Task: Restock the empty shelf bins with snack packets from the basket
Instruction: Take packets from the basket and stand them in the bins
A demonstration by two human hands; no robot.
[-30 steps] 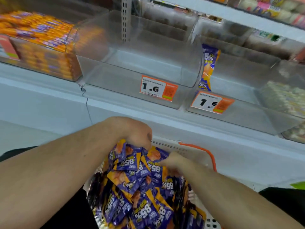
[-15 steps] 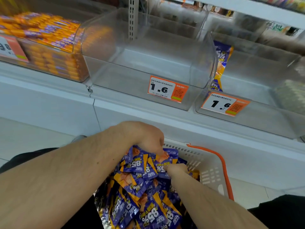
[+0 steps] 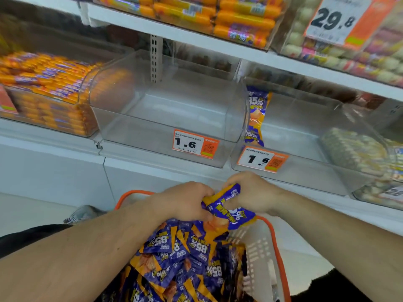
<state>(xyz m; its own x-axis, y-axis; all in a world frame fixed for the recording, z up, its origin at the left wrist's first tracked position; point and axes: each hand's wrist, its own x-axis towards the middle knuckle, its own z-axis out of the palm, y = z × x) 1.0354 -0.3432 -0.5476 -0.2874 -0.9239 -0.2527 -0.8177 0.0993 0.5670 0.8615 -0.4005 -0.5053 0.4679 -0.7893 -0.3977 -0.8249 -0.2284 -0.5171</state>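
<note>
Both hands are clamped on a bunch of purple snack packets [image 3: 226, 208] just above the basket [image 3: 259, 253], left hand [image 3: 185, 201] at 9 o'clock, right hand [image 3: 253, 192] at 3. Empty clear bin [image 3: 165, 110] sits at 12 o'clock.

You see glossy foil-like packets [image 3: 187, 256], clear smooth plastic bins [image 3: 165, 110], matt perforated plastic basket [image 3: 261, 253], paper price tags [image 3: 194, 143].
</note>
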